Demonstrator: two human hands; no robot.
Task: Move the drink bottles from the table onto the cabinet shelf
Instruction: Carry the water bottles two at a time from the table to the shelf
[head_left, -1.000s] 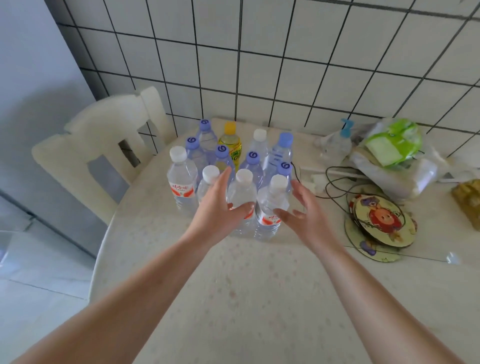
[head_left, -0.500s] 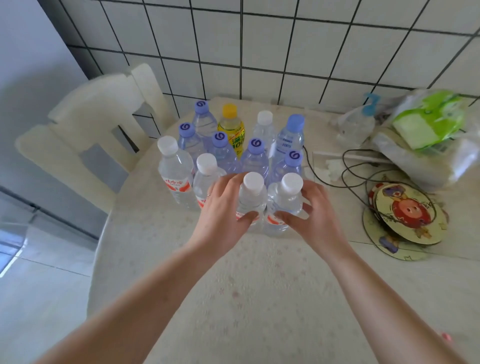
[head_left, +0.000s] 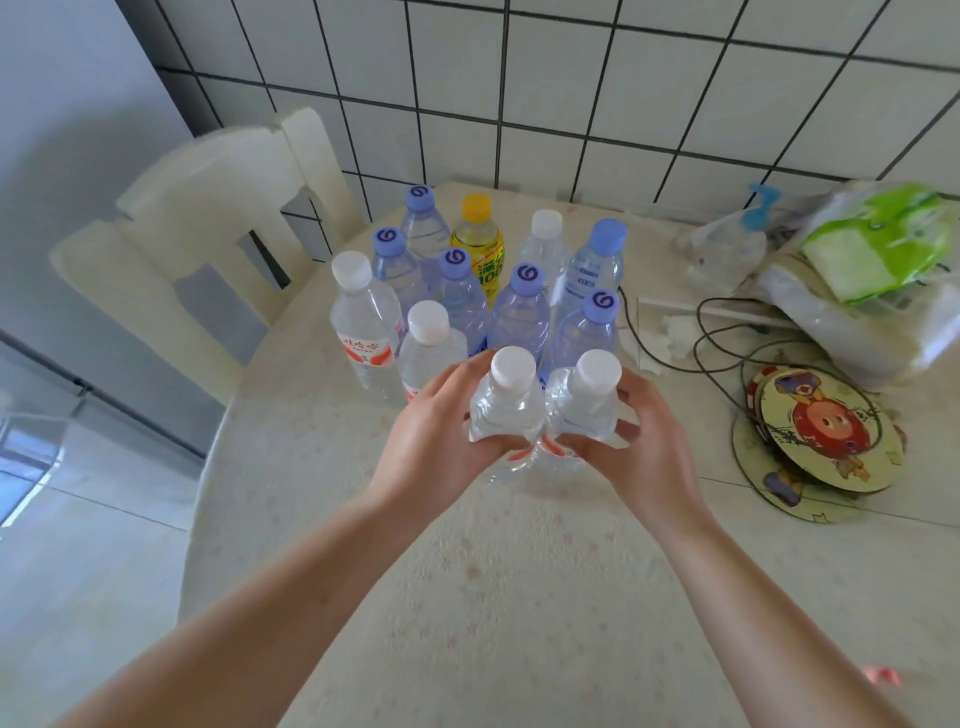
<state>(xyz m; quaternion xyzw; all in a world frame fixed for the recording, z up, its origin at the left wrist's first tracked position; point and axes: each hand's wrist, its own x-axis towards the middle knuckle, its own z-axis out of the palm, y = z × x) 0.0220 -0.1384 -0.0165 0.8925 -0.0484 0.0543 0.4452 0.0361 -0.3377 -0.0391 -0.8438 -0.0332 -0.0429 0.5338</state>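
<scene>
Left hand (head_left: 434, 447) curled round a white-capped water bottle (head_left: 506, 410), right hand (head_left: 641, 457) gripping its white-capped neighbour (head_left: 587, 402), both bottles touching at the cluster's near edge, remaining bottles (head_left: 462, 296) stood upright behind on the worktop (head_left: 519, 597).

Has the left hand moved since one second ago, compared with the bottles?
Yes. The left hand moved forward and closed around the front white-capped bottle; the yellow-capped bottle stays in place.
</scene>
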